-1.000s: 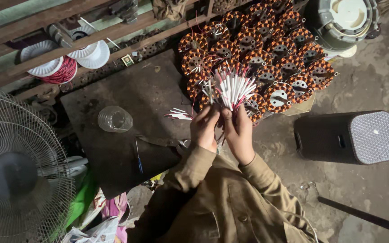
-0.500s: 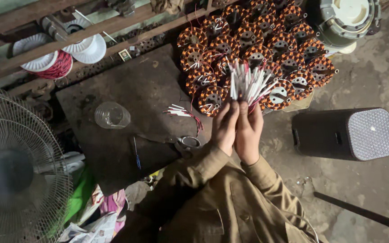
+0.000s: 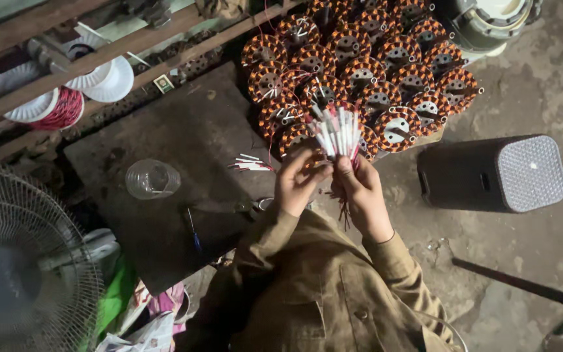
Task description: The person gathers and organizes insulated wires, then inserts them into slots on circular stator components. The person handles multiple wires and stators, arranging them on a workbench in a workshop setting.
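Seen from above: a bundle of thin sleeved wire pieces (image 3: 339,133), white and pink, held upright in a fan above the right edge of a dark work board (image 3: 184,156). Right hand (image 3: 360,192) closed around the bundle's lower part, red wire tails hanging below the fist. Left hand (image 3: 298,179) just beside it, fingers narrowed onto the left side of the fan, apparently sorting or drawing out a single piece.

Judged by the layout, work somewhere in the middle. Beyond the hands, at the board's far right corner and past it, a close-packed batch of copper-wound motor coils (image 3: 366,72), several already carrying white sleeved leads, others showing none that can be made out. A few loose sleeved pieces (image 3: 250,163) lying near the board's right edge, apart from the bundle. Most of the bundle evidently unused; how many coils remain to be dealt with cannot be told.

Also on the board: a clear plastic cup (image 3: 152,178) near the middle, a blue-handled tool (image 3: 193,231) by the near edge. Off the board: a dark stool (image 3: 490,173) to the right on the concrete floor, a fan guard (image 3: 21,274) at lower left, spools of red wire (image 3: 57,107) on the wooden rack at the far left.
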